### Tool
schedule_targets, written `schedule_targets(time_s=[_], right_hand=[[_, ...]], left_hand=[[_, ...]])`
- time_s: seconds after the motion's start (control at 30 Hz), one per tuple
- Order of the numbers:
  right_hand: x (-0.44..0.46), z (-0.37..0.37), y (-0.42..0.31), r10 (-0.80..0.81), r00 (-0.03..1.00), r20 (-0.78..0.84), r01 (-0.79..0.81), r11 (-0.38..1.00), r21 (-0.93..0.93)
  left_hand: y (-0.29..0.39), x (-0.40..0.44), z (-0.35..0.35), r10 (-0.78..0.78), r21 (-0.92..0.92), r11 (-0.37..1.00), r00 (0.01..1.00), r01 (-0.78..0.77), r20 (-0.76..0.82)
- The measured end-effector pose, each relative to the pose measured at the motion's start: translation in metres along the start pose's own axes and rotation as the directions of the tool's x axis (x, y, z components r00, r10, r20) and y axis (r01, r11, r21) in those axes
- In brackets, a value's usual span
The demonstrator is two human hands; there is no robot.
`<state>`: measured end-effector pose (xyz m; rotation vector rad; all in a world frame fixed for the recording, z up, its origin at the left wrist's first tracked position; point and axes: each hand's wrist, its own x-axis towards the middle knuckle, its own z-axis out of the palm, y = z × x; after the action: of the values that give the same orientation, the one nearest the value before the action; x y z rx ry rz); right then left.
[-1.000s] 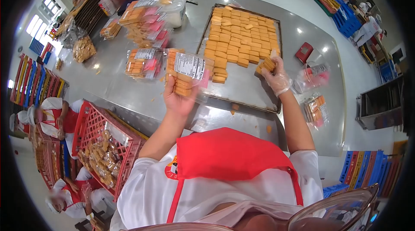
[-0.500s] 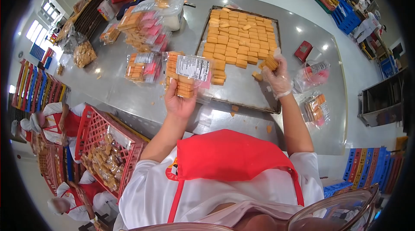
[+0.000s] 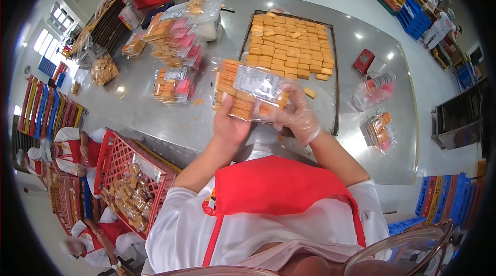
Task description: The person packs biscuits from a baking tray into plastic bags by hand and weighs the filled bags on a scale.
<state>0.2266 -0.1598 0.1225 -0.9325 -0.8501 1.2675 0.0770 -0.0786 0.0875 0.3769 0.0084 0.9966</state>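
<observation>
My bare left hand (image 3: 230, 127) grips a clear plastic bag of biscuits (image 3: 231, 101) from below, thumb in front. Rows of rectangular golden biscuits show through the bag, next to a white printed label (image 3: 258, 83). My right hand (image 3: 299, 116), in a clear plastic glove, is closed around a few biscuits at the bag's right end. Its fingertips are partly hidden behind the plastic, so how far they reach inside cannot be told. Beyond the hands lies a metal tray (image 3: 337, 105) with rows of biscuits (image 3: 294, 43). One loose biscuit (image 3: 310, 92) sits near my right hand.
Filled packs (image 3: 173, 82) are piled left of the tray, near a white tub (image 3: 209, 25). At right lie a red object (image 3: 363, 61), bags with pink inserts (image 3: 376, 87) and another pack (image 3: 381, 130). A red crate (image 3: 168, 178) stands lower left. Co-workers stand around.
My right hand has come from the tray's right side to the bag, carrying biscuits. The bag has shifted slightly right and tilted in my left hand.
</observation>
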Motion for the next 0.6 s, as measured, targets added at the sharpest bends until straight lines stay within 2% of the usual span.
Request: schedule_targets(time_s=[0.03, 0.13, 0.23, 0.33, 0.43, 0.53, 0.6], right_hand=[[0.002, -0.002, -0.002, -0.042, 0.999, -0.027, 0.041, 0.998, -0.041], [0.004, -0.003, -0.003, -0.101, 0.976, -0.191, 0.116, 0.991, 0.07], [0.002, -0.001, 0.0, -0.103, 0.971, -0.215, 0.127, 0.986, 0.104], [0.009, 0.003, 0.018, -0.288, 0.913, -0.288, 0.298, 0.954, -0.01], [0.006, 0.007, 0.014, -0.306, 0.928, -0.211, 0.306, 0.951, -0.037], [0.004, 0.004, -0.014, 0.015, 0.978, -0.206, 0.01, 0.993, 0.119], [0.006, -0.01, -0.014, -0.039, 0.979, -0.2, 0.036, 0.999, -0.019]], left_hand=[[-0.004, -0.003, -0.002, -0.014, 0.039, 0.999, 1.0, 0.014, 0.023], [-0.01, -0.007, -0.001, -0.063, 0.087, 0.995, 0.996, 0.058, 0.058], [-0.011, -0.008, 0.006, -0.098, 0.09, 0.992, 0.989, 0.088, 0.113], [-0.015, -0.009, 0.01, -0.089, 0.117, 0.99, 0.991, 0.077, 0.103], [-0.015, -0.01, 0.007, -0.065, 0.113, 0.992, 0.995, 0.057, 0.074], [-0.013, -0.008, 0.001, -0.082, 0.039, 0.996, 0.996, 0.081, 0.024], [-0.014, -0.01, 0.0, -0.126, -0.017, 0.992, 0.992, 0.126, -0.003]])
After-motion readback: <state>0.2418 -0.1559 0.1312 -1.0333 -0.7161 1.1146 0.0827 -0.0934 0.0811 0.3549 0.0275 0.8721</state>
